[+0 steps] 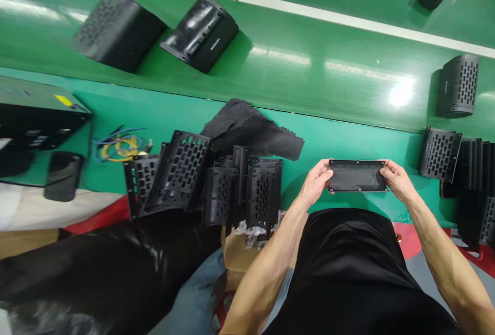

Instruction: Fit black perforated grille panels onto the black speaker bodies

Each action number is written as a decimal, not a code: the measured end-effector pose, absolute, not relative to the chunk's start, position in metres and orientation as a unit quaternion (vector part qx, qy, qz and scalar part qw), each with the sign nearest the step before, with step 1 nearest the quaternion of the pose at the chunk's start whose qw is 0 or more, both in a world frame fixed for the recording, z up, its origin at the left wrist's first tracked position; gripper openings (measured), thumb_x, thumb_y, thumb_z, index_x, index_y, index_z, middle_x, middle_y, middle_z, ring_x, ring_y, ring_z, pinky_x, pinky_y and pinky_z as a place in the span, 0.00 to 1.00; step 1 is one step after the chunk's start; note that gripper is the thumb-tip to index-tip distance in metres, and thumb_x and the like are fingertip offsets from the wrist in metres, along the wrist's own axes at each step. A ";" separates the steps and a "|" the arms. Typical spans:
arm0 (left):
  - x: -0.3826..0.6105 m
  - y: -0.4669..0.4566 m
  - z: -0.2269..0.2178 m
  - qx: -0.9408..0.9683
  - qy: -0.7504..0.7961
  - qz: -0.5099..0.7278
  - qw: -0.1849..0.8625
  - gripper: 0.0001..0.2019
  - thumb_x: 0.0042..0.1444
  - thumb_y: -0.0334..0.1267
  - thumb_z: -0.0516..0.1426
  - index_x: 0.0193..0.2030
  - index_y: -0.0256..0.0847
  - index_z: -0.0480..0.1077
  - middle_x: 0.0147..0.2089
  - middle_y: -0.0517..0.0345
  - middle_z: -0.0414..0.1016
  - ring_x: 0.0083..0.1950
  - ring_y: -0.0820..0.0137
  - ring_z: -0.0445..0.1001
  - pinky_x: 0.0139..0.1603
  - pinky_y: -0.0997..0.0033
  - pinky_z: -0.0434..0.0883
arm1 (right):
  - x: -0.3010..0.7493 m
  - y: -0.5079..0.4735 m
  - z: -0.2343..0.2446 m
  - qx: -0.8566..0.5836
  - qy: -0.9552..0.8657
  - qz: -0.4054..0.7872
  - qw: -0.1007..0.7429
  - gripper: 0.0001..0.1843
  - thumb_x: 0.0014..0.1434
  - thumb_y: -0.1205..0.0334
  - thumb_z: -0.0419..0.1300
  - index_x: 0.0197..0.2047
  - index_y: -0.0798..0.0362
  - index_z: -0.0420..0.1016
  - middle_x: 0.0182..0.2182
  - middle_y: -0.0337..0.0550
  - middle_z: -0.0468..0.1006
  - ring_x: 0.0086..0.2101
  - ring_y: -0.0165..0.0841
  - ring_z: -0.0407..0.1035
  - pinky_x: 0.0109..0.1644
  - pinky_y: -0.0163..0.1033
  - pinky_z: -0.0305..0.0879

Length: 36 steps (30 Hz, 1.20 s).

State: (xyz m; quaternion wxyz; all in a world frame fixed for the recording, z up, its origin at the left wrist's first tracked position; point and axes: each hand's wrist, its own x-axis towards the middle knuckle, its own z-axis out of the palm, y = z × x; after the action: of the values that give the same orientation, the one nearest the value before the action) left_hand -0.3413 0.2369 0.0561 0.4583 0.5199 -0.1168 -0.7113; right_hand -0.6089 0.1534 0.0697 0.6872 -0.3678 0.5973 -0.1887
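Observation:
I hold a flat black rectangular panel (pixel 356 176) level in front of me, just above the near edge of the green bench (pixel 340 134). My left hand (pixel 315 182) grips its left end with fingers curled round the edge. My right hand (pixel 395 179) grips its right end the same way. To the left of my left hand stands a stack of black perforated plastic shells (pixel 216 185), leaning on one another.
Assembled black speaker-like housings (pixel 203 32) lie on the green conveyor belt (pixel 309 62) beyond, another (pixel 458 86) at right. More perforated shells (pixel 441 153) stand at right. Black cloth (pixel 251 126), coloured wires (pixel 119 147), a phone (pixel 63 175) and a black box (pixel 36 118) lie at left.

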 end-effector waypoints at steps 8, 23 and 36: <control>-0.340 0.236 0.051 0.521 -0.122 -0.712 0.455 0.22 0.52 0.40 0.64 0.55 0.42 0.72 0.40 0.56 0.79 0.31 0.70 0.76 0.27 0.74 0.74 | -0.605 0.153 0.072 -0.351 0.596 -0.192 0.696 0.20 0.50 0.56 0.66 0.48 0.49 0.77 0.32 0.36 0.79 0.30 0.32 0.70 0.34 0.35 0.66; -0.336 0.227 0.034 0.552 -0.173 -0.693 0.431 0.27 0.50 0.39 0.62 0.59 0.41 0.72 0.36 0.60 0.75 0.35 0.70 0.73 0.38 0.72 0.71 | -0.611 0.154 0.061 -0.389 0.587 -0.168 0.690 0.26 0.48 0.57 0.65 0.52 0.49 0.74 0.34 0.38 0.80 0.32 0.34 0.73 0.36 0.37 0.68; -0.339 0.208 0.006 0.641 -0.356 -0.603 0.314 0.33 0.50 0.31 0.59 0.66 0.43 0.72 0.39 0.59 0.71 0.32 0.71 0.67 0.43 0.68 0.71 | -0.627 0.160 0.028 -0.476 0.639 -0.127 0.591 0.26 0.52 0.53 0.62 0.55 0.50 0.75 0.28 0.32 0.70 0.28 0.33 0.68 0.35 0.40 0.69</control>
State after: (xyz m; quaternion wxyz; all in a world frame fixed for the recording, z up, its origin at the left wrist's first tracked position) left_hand -0.3390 0.2081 0.0058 0.3137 0.6409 -0.3561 -0.6034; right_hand -0.6273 0.1598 0.0283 0.5906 -0.4758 0.6393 -0.1269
